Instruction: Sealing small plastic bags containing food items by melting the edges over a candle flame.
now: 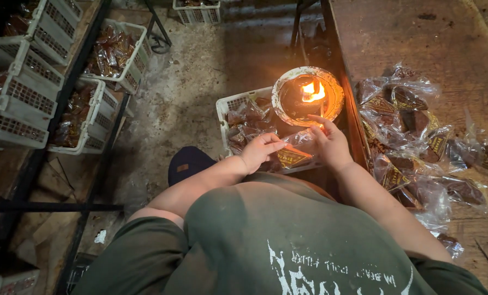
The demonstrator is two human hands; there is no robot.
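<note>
Dim, grubby room with a dusty concrete floor [189,93]. Left hand [259,152] and right hand [331,145] both pinching one clear packet [294,148] just below the flame bowl [308,96]. White crate [228,106] of filled packets left of the bowl, worn wooden table [418,38] right of it, loose packets [413,131] heaped there.
</note>
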